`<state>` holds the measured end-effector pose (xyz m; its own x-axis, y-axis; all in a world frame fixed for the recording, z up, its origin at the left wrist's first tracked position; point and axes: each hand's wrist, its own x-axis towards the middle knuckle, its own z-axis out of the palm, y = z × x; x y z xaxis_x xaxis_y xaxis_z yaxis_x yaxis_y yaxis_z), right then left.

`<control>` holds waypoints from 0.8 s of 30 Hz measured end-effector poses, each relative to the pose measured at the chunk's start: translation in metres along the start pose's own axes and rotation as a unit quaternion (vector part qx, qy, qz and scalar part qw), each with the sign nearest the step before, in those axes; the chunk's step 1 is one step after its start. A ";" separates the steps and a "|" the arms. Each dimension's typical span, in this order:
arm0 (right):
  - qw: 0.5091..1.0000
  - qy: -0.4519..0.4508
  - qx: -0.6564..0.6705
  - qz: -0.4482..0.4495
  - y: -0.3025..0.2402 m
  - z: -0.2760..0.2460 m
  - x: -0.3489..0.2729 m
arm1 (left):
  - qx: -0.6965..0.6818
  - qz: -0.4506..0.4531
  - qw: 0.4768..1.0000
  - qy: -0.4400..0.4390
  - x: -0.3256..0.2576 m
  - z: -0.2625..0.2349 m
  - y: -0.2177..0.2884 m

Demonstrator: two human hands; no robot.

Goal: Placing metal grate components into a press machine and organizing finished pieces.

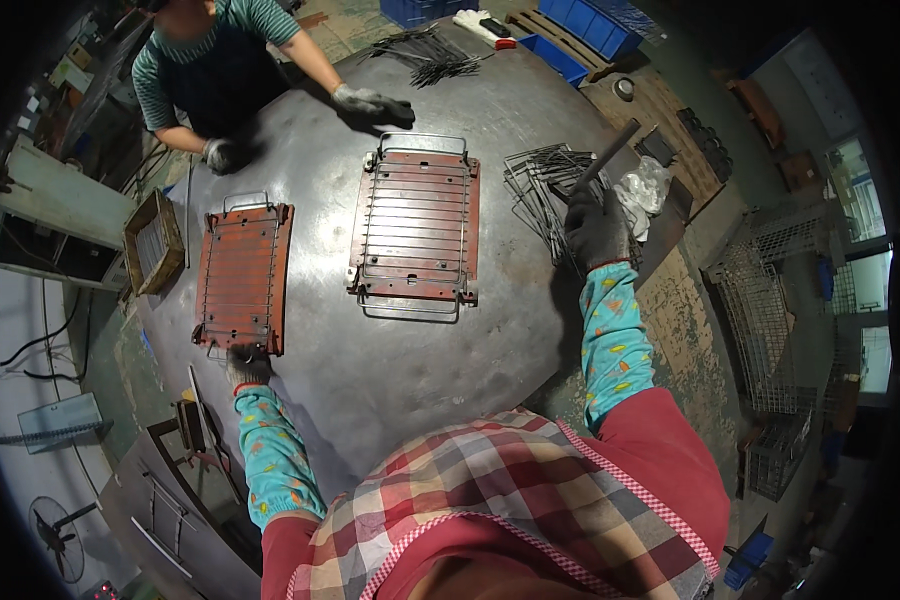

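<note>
My left hand (249, 364), in a dark glove, rests at the near edge of a red-brown jig plate (243, 275) on the left of the round steel table (410, 350). My right hand (596, 226), also gloved, grips a dark metal bar (608, 156) that angles up to the right, above a pile of bent wire pieces (540, 185). Between my hands lies a second red-brown jig (416, 224) loaded with a wire grid.
Across the table a person in a striped shirt has gloved hands (360, 99) on the tabletop. Loose wire rods (428, 52) lie at the far edge. A wooden box (153, 243) sits left, wire cages (760, 300) stand right, blue crates (590, 25) behind.
</note>
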<state>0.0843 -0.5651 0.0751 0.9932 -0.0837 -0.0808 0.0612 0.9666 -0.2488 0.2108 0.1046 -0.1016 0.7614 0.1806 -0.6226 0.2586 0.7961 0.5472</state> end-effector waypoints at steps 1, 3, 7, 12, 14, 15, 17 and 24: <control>0.995 0.091 -0.006 -0.050 0.005 -0.003 -0.005 | 0.087 -0.011 0.990 0.111 -0.025 0.025 -0.002; 0.975 0.192 -0.019 -0.108 0.013 -0.016 -0.014 | 0.088 -0.011 0.991 0.103 -0.081 0.060 0.003; 0.972 0.216 0.044 -0.086 0.025 -0.045 -0.033 | 0.089 -0.024 0.990 0.109 -0.095 0.038 0.005; 0.972 0.233 0.000 -0.041 0.059 -0.064 -0.051 | 0.087 -0.046 0.988 0.122 -0.124 0.022 -0.004; 0.963 0.263 -0.007 -0.059 0.082 -0.064 -0.052 | 0.077 -0.042 0.988 0.130 -0.139 0.010 -0.009; 0.965 0.259 0.021 -0.048 0.092 -0.071 -0.054 | 0.072 -0.035 0.987 0.139 -0.146 0.002 -0.011; 0.954 0.297 0.005 -0.030 0.113 -0.058 -0.060 | 0.056 -0.024 0.991 0.119 -0.144 -0.036 -0.012; 0.957 0.289 0.015 0.031 0.165 -0.040 -0.083 | 0.076 -0.024 0.990 0.120 -0.204 -0.091 -0.023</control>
<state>0.0077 -0.4088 0.0021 0.7750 -0.1372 -0.6169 0.0155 0.9800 -0.1985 -0.0046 0.1020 -0.0384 0.5882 0.2915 -0.7544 0.3908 0.7142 0.5807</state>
